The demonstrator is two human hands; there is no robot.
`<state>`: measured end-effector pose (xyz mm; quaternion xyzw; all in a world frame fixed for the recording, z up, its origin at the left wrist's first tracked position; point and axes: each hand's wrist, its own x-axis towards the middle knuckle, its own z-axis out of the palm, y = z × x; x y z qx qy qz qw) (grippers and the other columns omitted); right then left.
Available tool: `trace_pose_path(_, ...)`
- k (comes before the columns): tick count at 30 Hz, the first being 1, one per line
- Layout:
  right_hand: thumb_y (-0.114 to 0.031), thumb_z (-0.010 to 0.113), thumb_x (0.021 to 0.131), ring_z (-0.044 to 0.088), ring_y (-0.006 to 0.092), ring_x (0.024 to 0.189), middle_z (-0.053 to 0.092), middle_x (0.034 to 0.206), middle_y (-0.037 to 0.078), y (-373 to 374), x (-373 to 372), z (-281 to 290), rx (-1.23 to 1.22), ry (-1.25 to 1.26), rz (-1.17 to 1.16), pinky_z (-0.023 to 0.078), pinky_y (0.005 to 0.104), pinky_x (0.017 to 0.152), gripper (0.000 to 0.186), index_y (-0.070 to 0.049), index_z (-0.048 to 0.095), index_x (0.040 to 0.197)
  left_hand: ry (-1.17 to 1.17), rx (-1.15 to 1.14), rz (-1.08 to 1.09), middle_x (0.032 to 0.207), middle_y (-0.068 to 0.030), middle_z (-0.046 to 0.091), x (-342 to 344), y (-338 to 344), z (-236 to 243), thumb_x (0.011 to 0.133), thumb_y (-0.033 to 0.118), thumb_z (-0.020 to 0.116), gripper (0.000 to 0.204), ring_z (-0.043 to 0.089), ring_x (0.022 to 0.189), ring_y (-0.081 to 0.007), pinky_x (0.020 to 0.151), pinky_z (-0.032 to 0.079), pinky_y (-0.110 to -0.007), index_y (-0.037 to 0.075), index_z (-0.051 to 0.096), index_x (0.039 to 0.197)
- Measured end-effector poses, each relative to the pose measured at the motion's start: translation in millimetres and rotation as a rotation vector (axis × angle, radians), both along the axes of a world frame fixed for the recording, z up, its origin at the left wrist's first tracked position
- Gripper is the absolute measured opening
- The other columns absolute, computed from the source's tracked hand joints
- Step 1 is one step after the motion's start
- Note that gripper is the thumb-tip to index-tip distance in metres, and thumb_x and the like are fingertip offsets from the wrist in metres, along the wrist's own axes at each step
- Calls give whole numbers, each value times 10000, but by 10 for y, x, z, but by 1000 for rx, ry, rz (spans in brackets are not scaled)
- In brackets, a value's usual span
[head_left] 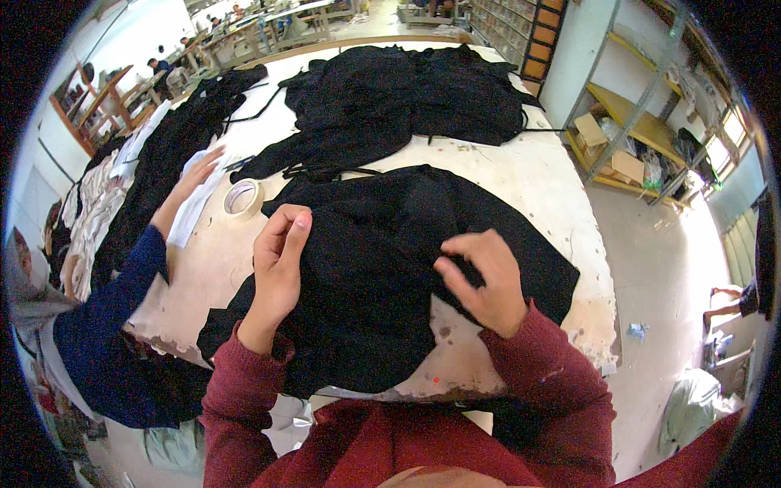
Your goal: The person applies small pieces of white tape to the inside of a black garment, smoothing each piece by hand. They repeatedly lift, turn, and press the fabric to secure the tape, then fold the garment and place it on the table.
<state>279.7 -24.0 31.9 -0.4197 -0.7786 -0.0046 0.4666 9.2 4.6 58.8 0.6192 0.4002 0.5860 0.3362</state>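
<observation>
A black garment (366, 285) lies spread on the table in front of me, its lower end reaching the near edge. My left hand (279, 256) is over its left side, fingers curled in and thumb pressed against them. Whatever those fingers may hold is too small or hidden to tell. Above the garment's right part is my right hand (488, 281), thumb and curved fingers apart with nothing visible between them. A roll of pale tape (243, 199) sits on the table just beyond my left hand.
More black garments (407, 89) with straps are heaped at the table's (561, 179) far side. Along the left lie a long dark cloth pile (159, 175) and white paper (193, 205), where a co-worker's hand (199, 172) reaches. Shelves (634, 122) stand at right.
</observation>
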Motion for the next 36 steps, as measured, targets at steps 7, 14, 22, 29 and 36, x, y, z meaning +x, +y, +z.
trace_pose_path(7, -156, 719, 775, 604, 297, 894, 683, 981, 84, 89, 171, -26, -305, -385, -115, 460, 425, 771, 276, -110, 675, 1043, -100, -13, 79, 877, 76, 503, -167, 84, -189, 1019, 188, 562, 153, 415, 803, -12, 728, 351, -179, 47, 602, 975)
trace_pose_path(14, 46, 651, 800, 641, 212, 935, 694, 1063, 94, 124, 992, 399, -429, 33, -108, 479, 297, 854, 349, -34, 666, 1139, -224, 36, 264, 886, 77, 547, -325, 79, -58, 1013, 192, 575, 180, 452, 791, 2, 695, 366, -162, 19, 625, 1020)
trace_pose_path(22, -144, 699, 879, 603, 184, 1020, 686, 1084, 68, 207, 856, 388, -170, 99, -412, 448, 329, 921, 206, -49, 690, 1062, 3, -177, -63, 875, 54, 631, -174, -56, -46, 970, 145, 634, 126, 534, 787, 3, 655, 427, -173, 33, 690, 987)
trace_pose_path(29, -269, 851, 713, 587, 204, 1086, 648, 1059, 22, -126, -171, 146, -617, -66, 551, 382, 345, 967, 668, -122, 579, 1306, 177, -101, -433, 904, -60, 658, 100, -246, -131, 929, 86, 656, 89, 621, 850, -109, 742, 486, -261, 15, 663, 981)
trace_pose_path(36, -223, 821, 772, 547, 255, 1148, 596, 1214, 121, -100, -26, 201, -384, -56, 266, 379, 393, 1013, 615, -39, 551, 1294, -82, -162, -375, 878, 37, 551, -114, -142, -79, 981, 120, 579, 87, 479, 756, -29, 661, 396, -209, 37, 606, 980)
